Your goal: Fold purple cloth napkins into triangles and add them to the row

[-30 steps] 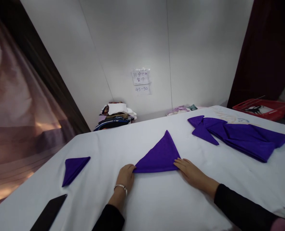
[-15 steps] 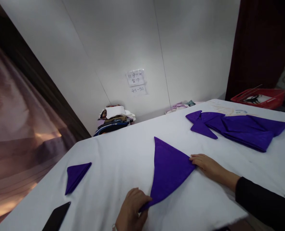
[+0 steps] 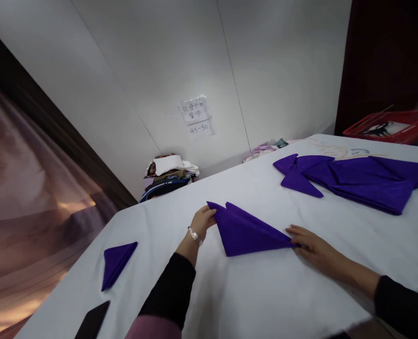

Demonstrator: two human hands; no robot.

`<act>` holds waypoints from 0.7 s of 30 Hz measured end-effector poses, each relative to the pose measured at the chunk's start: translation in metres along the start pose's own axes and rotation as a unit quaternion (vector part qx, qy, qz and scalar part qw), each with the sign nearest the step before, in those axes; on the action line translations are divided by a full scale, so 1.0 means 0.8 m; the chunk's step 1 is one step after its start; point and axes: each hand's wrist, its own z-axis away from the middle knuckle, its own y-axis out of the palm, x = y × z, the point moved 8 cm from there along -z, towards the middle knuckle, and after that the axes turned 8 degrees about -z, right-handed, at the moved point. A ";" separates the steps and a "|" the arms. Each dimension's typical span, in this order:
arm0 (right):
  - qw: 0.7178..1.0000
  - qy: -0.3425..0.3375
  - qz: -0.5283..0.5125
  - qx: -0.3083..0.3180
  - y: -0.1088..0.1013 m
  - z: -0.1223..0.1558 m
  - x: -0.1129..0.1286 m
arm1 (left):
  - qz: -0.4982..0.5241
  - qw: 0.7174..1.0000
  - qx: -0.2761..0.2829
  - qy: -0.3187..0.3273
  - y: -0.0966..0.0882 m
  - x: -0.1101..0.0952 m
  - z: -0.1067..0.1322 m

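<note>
A purple cloth napkin, folded into a narrow triangle, lies in the middle of the white-covered table. My left hand pinches a corner of the napkin at its far left end, beside the other top corner. My right hand lies flat on the table, its fingertips pressing the napkin's right point. A bracelet sits on my left wrist.
A small folded purple napkin lies at the left. A pile of purple napkins sits at the far right. A dark flat object rests at the near left edge. A red basket and stacked clothes stand behind the table.
My left hand carried the napkin's lower corner up and over to the far left, folding the wide triangle into a narrower one. My right hand kept the right point pinned.
</note>
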 end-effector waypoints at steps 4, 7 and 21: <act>1.000 0.022 -0.022 -0.004 0.003 0.000 -0.010 | -0.057 0.996 -0.015 -0.070 0.021 0.023 -0.069; 0.999 0.031 -0.024 -0.002 0.003 -0.002 -0.012 | -0.106 0.987 -0.016 -0.117 0.038 0.049 -0.104; 0.998 0.059 -0.004 -0.013 0.000 -0.006 -0.013 | -0.304 0.944 -0.045 -0.120 0.043 0.100 -0.156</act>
